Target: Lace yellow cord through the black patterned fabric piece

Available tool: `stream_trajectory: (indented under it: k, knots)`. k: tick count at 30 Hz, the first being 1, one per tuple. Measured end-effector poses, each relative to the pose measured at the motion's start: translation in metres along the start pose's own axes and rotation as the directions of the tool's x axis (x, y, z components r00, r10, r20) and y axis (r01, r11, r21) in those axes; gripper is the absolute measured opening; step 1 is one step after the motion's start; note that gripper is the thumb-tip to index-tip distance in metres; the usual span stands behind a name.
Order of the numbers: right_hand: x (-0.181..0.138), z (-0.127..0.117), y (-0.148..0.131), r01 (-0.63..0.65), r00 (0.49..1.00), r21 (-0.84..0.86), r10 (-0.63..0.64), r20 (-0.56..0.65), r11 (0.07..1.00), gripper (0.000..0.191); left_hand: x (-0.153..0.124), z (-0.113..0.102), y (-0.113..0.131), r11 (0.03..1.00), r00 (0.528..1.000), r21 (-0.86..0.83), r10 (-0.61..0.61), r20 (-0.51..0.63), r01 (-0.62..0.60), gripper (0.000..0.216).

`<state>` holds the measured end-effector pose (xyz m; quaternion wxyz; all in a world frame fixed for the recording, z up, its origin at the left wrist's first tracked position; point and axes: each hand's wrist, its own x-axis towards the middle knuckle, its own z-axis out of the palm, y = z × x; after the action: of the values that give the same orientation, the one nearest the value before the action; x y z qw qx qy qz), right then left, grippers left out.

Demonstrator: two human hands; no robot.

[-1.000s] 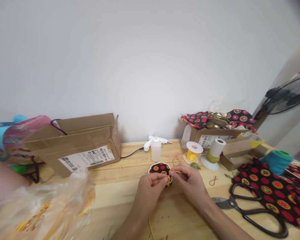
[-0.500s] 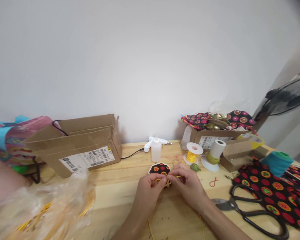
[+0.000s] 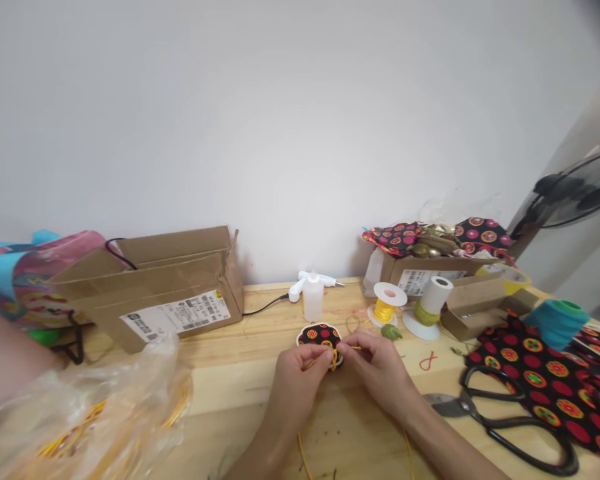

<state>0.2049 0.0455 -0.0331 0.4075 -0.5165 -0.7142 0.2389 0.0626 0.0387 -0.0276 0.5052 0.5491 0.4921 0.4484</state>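
My left hand (image 3: 300,377) pinches a yellow cord (image 3: 305,459) between thumb and forefinger. Close beside it, my right hand (image 3: 377,363) pinches another part of the same cord, and its loose ends hang down past both wrists. Between the fingertips the cord forms a small loop or knot, partly hidden. Directly behind it lies a black fabric patch (image 3: 320,334) with red and yellow flower prints and a pale edge. The fingertips cover the patch's lower part.
Black-handled scissors (image 3: 467,405) and printed fabric (image 3: 535,380) lie to the right. Behind stand a yellow cord spool (image 3: 384,312), an olive spool (image 3: 427,313) and a white bottle (image 3: 313,299). A cardboard box (image 3: 170,287) and a plastic bag (image 3: 145,393) are on the left.
The fingertips have drawn slightly apart, and the cord's loop shows a little more between them. The view has shifted slightly.
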Motion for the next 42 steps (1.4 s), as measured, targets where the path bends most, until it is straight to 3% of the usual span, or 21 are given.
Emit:
stream_trajectory:
  k: [9,13,18,33,42]
  knots:
    - [-0.003,-0.003,-0.01,0.084,0.995,-0.142,-0.091,-0.043,0.986,0.017,-0.003,0.004,0.003,0.996,1.0,0.093,0.009,-0.001,-0.009,0.023]
    - [-0.001,-0.001,-0.006,0.044,0.999,-0.097,-0.045,-0.01,0.994,0.019,-0.002,0.004,0.003,0.994,0.998,0.091,0.059,-0.031,-0.056,0.019]
    - [-0.002,0.0,-0.002,0.018,0.999,-0.099,-0.015,0.029,0.995,0.023,0.0,0.002,-0.001,0.99,0.999,0.138,0.02,-0.029,-0.016,0.02]
    - [-0.001,0.003,0.003,-0.058,0.998,-0.073,0.06,0.02,0.996,0.031,-0.003,0.003,0.003,0.996,0.997,0.073,0.047,0.058,-0.052,0.024]
    - [0.002,0.003,0.008,-0.09,0.996,-0.108,0.089,-0.013,0.99,0.03,0.0,0.002,-0.002,0.992,0.997,0.127,0.006,0.078,-0.016,0.023]
